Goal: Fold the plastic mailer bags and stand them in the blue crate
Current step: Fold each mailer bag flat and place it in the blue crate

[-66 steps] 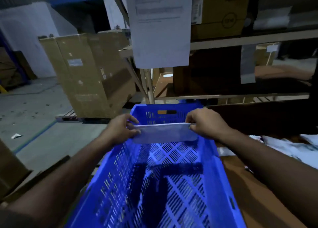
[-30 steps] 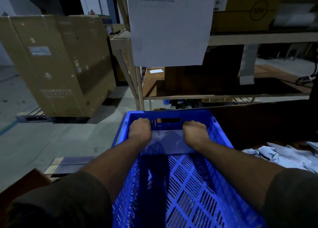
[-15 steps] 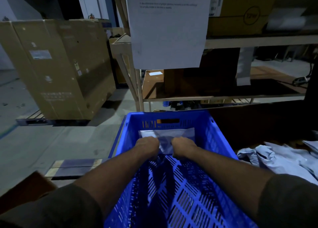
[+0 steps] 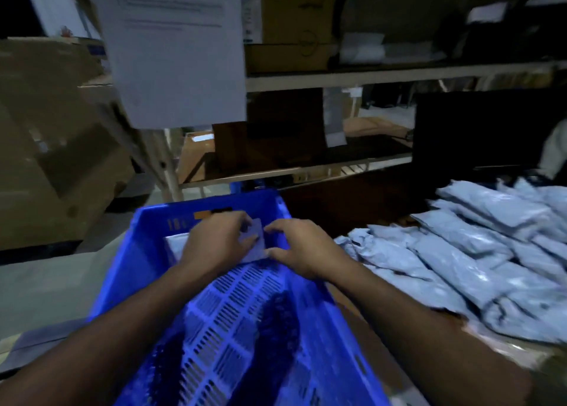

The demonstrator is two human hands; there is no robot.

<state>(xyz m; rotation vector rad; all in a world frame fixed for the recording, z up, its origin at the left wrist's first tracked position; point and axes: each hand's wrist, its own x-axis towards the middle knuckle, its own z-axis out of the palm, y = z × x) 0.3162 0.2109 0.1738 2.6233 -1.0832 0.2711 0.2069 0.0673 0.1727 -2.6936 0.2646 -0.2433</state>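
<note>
The blue crate [image 4: 144,252] stands in front of me with its slotted floor showing. A folded grey mailer bag [image 4: 257,243] stands upright against the crate's far wall. My left hand [image 4: 216,243] holds it, fingers curled over its top edge and thumb on its front. My right hand [image 4: 302,249] is beside the bag's right edge, with forefinger and thumb spread and their tips touching that edge. A bit of the bag also shows left of my left hand. The frame is motion-blurred.
A heap of unfolded grey mailer bags [image 4: 478,252] covers the brown table to the right of the crate. Metal shelving [image 4: 337,77] with cartons and a hanging paper sheet [image 4: 175,52] rises behind. A large carton [image 4: 55,160] stands on the floor at left.
Both hands carried the folded bag down into the crate and set it against the far wall. The view has swung right, and the heap of bags now shows.
</note>
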